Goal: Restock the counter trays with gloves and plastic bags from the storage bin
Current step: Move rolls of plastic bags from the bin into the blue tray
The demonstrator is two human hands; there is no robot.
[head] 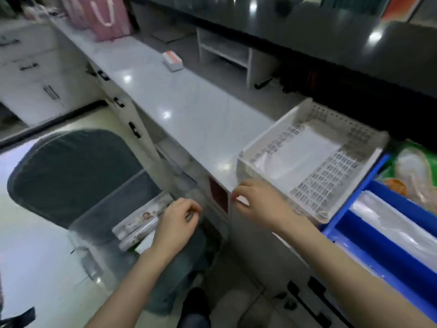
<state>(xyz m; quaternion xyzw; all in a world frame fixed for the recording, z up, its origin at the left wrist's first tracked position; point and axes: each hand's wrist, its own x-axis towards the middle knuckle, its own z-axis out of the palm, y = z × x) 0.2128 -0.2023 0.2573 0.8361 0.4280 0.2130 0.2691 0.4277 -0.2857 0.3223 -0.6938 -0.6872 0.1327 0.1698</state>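
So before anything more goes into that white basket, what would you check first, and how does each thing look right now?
1. White basket sits flat on the counter: ok, though its near corner is close to the edge.
2. Room left in the basket: ok, only a thin clear sheet lies in it.
3. Storage bin open and within reach: ok, packaged rolls show inside.
4. Left hand holding stock: cannot tell, fingers are curled but the picture is blurred.
5. Right hand free: cannot tell, fingertips pinch together near the basket corner.
6. Blue tray next to the basket stocked: ok, clear plastic lies in it.
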